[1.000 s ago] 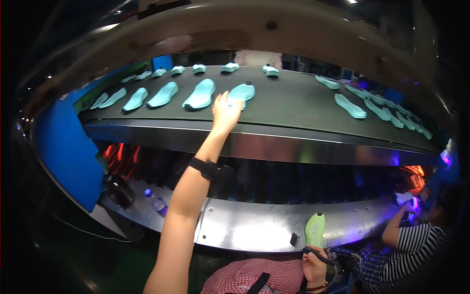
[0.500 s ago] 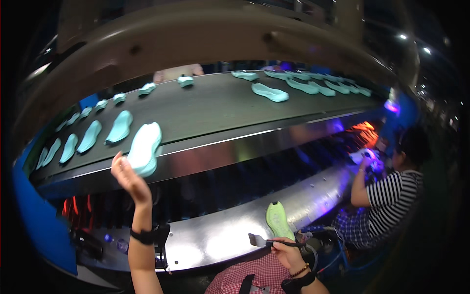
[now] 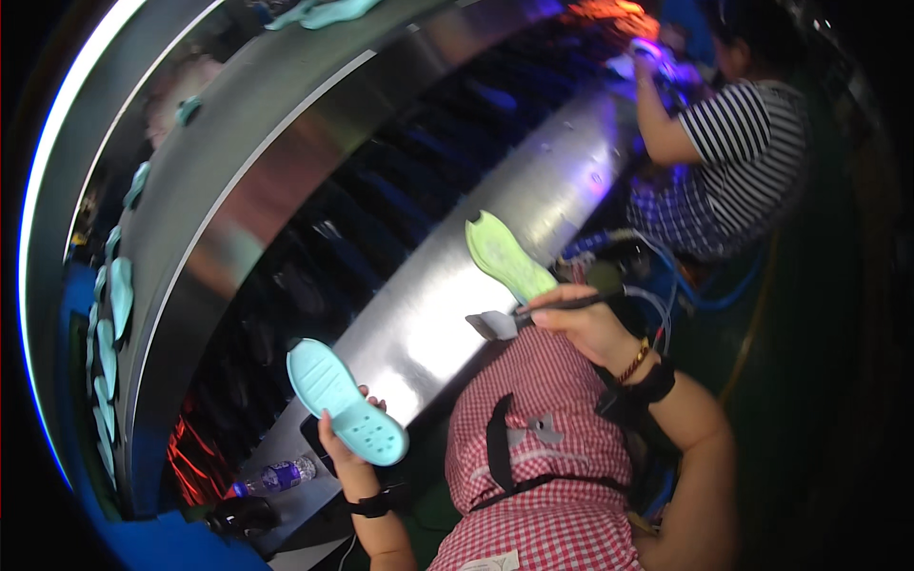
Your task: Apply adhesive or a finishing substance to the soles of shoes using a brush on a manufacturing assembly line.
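My left hand [image 3: 345, 451] grips a light blue shoe sole [image 3: 328, 381] by its edges, thumb on the face turned up. The sole is tilted over the near left end of the metal bench, with small holes at its lower end and a dark tip at the upper end. In my right hand [image 3: 598, 333] is a flat brush [image 3: 499, 326] with a dark handle, its bristles pointing left. Just beyond that hand a light green shoe sole [image 3: 505, 255] lies on the bench; the hand and brush hide its near end.
The shiny metal bench [image 3: 419, 333] curves toward a co-worker in a striped shirt [image 3: 747, 133] at the far right. Beyond it runs a conveyor [image 3: 257, 105] carrying several blue soles [image 3: 107, 352]. A bottle [image 3: 286, 474] and blue hoses [image 3: 709, 303] are nearby.
My left hand has brought the blue sole off the conveyor, down toward me over the bench. The view has turned downward. My right hand still holds the brush near the green sole.
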`<state>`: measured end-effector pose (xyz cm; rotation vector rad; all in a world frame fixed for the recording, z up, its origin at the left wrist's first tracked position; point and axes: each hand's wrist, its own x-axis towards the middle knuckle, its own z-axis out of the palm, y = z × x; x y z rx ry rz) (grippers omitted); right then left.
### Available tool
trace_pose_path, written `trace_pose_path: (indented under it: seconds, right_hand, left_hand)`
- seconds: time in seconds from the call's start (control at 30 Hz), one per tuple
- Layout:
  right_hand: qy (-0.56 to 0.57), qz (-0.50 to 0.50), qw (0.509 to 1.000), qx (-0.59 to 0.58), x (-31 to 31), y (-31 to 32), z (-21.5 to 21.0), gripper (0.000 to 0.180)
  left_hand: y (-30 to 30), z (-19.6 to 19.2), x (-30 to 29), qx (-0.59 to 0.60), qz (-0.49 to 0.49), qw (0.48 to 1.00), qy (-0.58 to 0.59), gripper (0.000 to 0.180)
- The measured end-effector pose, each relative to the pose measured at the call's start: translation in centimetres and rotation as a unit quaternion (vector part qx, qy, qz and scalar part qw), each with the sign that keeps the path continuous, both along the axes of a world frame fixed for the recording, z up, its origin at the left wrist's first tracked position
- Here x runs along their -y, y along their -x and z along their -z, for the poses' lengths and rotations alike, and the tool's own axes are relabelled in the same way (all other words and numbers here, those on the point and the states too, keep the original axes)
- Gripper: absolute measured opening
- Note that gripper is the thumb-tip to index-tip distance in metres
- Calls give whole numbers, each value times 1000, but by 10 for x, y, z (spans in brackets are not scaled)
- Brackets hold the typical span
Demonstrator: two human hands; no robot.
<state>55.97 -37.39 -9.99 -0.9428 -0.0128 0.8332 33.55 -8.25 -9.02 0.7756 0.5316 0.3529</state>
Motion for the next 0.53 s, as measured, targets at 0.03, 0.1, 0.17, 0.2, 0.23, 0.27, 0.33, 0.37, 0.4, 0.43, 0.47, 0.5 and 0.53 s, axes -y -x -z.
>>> trace_pose_path:
  seconds: [0.03, 0.1, 0.17, 0.2, 0.23, 0.27, 0.33, 0.37, 0.4, 0.43, 0.47, 0.5, 0.53]
  right_hand:
    - [7, 7, 1000, 5, 10, 4, -5, 17]
    - [26, 7, 999, 43, 13, 14, -13, 18]
    - [42, 6, 998, 56, 16, 19, -19, 19]
    - [46, 4, 997, 56, 16, 20, -22, 19]
    - [43, 5, 997, 64, 15, 20, -22, 20]
    - [36, 10, 997, 60, 14, 20, -23, 20]
    - [41, 3, 998, 52, 15, 20, -27, 20]
    - [46, 6, 998, 46, 16, 20, -26, 20]
    - [40, 7, 998, 46, 16, 20, -24, 20]
    - [33, 5, 998, 46, 17, 20, -23, 20]
    - [36, 5, 998, 42, 17, 20, -23, 20]
    - [38, 6, 998, 43, 18, 19, -24, 20]
    - [39, 7, 998, 44, 19, 20, -25, 21]
  left_hand:
    - [0, 13, 10, -7, 17, 999, 30, 66]
    - [7, 13, 38, -60, -14, 995, 79, 71]
    - [11, 10, 48, -72, 1, 992, 100, 74]
    - [13, 9, 52, -75, 8, 991, 115, 77]
    - [10, 4, 56, -84, 6, 992, 92, 80]
    - [11, 4, 56, -93, 8, 991, 98, 80]
    - [12, 6, 51, -100, -11, 992, 74, 77]
    - [11, 5, 52, -95, -19, 994, 60, 74]
    - [10, 6, 52, -100, -15, 993, 64, 74]
    - [11, 7, 52, -105, -31, 992, 61, 73]
    - [13, 7, 51, -110, -46, 991, 58, 71]
    - [17, 14, 44, -91, -22, 994, 58, 76]
    - [19, 17, 39, -64, 17, 996, 62, 76]
